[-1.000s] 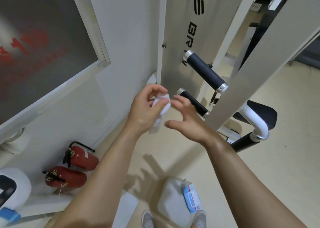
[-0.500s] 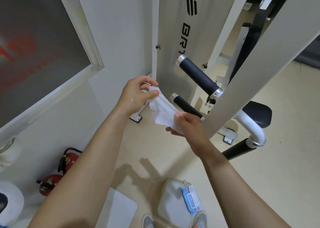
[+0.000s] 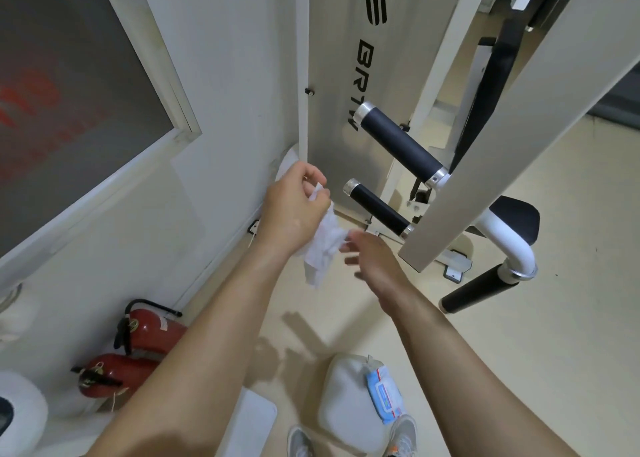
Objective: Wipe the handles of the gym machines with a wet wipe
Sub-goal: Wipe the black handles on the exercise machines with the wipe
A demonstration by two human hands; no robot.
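A crumpled white wet wipe point(image 3: 323, 248) hangs from my left hand point(image 3: 294, 210), which pinches its top edge. My right hand point(image 3: 372, 259) is just right of the wipe, fingers spread and blurred, touching or nearly touching its side. Two black handles with silver end caps stick out of the white gym machine: the upper handle point(image 3: 398, 144) and the lower handle point(image 3: 377, 207), which lies just beyond my hands. Another black grip point(image 3: 478, 288) ends a white curved bar at lower right.
Two red fire extinguishers point(image 3: 138, 349) lie by the wall at lower left. A white jug point(image 3: 343, 397) with a blue wipe packet point(image 3: 382, 394) on it stands between my shoes. The machine's slanted grey beam point(image 3: 502, 137) crosses on the right. A black seat pad point(image 3: 512, 219) sits behind it.
The wipe was stretched between both hands half a second ago. Now my right hand has let go and opened, and the wipe hangs bunched from my left hand.
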